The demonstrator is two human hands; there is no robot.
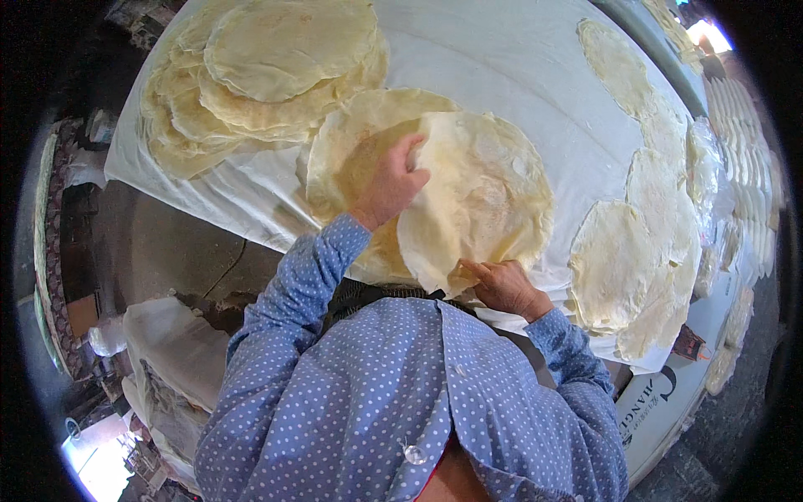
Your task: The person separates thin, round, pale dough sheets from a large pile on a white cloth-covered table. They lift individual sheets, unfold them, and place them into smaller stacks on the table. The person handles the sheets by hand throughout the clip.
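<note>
A thin round flatbread sheet (495, 188) lies in front of me, its left part raised and partly covering another pale sheet (342, 150). At the raised left edge is my left hand (392, 182), with index finger and thumb apart and the other fingers curled. Whether it grips that edge I cannot tell. My right hand (509, 287) pinches the upper sheet's near edge, close to my body, with its index finger lying on top. Folds run through the sheet beside this hand.
A stack of round sheets (288, 50) stands at the far left on the white cloth-covered table (489, 63). More overlapping sheets (608, 263) lie along the right side. Beyond are plastic-wrapped packs (740, 169) and a printed board (659, 401). White cloth (175, 351) drapes something at lower left.
</note>
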